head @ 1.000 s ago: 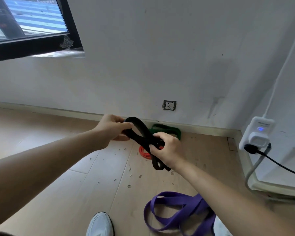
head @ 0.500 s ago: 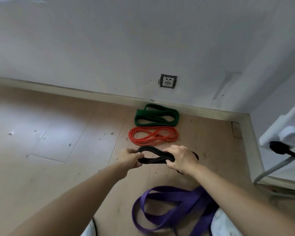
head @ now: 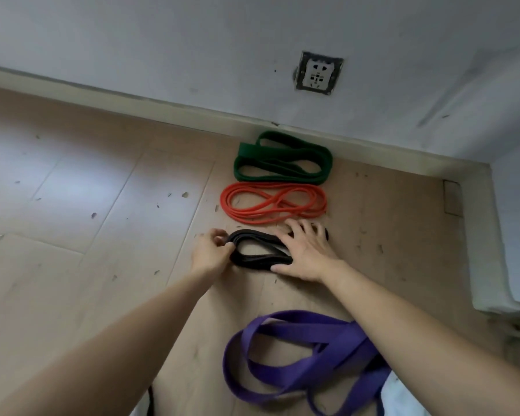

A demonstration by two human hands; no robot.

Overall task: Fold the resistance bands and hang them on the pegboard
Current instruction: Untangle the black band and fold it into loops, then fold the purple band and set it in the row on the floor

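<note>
- Black folded rubber resistance band (head: 260,261): on the pale wooden floor (head: 102,205), left end pinched by left hand (head: 210,253), right part pressed under flat, spread-fingered right hand (head: 308,253).
- Advised: square the loops and release slowly, since the rubber probably springs open.
- Orange thin band (head: 270,205), green wide band (head: 282,160): folded, just beyond.
- Purple wide band (head: 297,328): loose, nearest the person.

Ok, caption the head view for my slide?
Left hand pinches, right hand presses the folded black band on the floor, beside the orange band and green band.
</note>
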